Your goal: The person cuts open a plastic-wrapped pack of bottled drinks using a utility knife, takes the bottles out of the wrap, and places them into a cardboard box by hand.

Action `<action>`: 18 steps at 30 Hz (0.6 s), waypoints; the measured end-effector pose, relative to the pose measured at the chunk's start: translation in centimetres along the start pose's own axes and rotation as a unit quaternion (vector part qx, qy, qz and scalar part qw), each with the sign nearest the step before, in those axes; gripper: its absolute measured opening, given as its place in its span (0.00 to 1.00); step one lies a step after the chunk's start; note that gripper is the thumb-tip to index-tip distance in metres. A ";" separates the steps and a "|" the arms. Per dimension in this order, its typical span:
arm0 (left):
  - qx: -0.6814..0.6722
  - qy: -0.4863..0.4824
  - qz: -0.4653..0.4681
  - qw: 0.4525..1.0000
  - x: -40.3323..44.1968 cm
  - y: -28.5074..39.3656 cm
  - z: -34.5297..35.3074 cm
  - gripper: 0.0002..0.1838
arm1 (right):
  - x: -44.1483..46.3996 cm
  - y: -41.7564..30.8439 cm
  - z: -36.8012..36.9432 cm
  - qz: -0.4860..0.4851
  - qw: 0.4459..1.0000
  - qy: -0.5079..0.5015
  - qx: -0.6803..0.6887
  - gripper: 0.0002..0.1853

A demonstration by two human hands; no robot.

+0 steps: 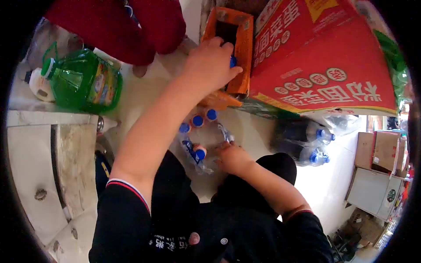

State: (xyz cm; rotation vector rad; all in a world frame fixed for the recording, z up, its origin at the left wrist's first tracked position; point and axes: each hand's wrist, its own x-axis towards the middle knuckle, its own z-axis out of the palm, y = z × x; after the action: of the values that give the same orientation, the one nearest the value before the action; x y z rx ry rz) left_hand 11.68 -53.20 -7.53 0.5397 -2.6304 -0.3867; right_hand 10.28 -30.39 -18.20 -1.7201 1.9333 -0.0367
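My left hand [213,63] reaches over the open orange box [245,52], its fingers curled around a bottle with a blue cap [233,62]. Low in the middle, my right hand [233,158] touches the edge of clear plastic wrap [225,133]. Beside that wrap stand several small bottles with blue caps [198,120]. One more capped bottle [200,152] is nearer to me, against the crumpled part of the wrap. An orange flap [221,100] of the box hangs towards the bottles.
A large red carton [320,57] stands at the right of the orange box. Wrapped dark bottles [302,140] lie below it. At the left are a green jug [87,81] and a pale drawer cabinet [33,175]. Dark red clothing of another person [123,26] hangs at the top.
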 end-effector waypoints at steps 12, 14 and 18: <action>0.059 -0.449 -0.145 0.880 -25.7 2.4 21.1 0.15 | 5.8 5.7 13.1 0.134 0.935 -0.205 -0.255 0.13; 0.042 -0.380 -0.175 0.907 -26.5 2.3 20.5 0.13 | 5.7 6.7 14.4 0.153 0.953 -0.180 -0.189 0.13; 0.005 -0.415 -0.180 0.892 -24.6 1.3 19.5 0.16 | 4.5 5.8 11.1 0.098 0.986 -0.117 -0.070 0.12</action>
State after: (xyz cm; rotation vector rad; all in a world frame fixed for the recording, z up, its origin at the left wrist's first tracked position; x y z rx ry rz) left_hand 22.87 -38.00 -32.59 1.0643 -3.3285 -0.8823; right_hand 9.40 -29.87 -31.44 -1.5333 1.9544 0.3645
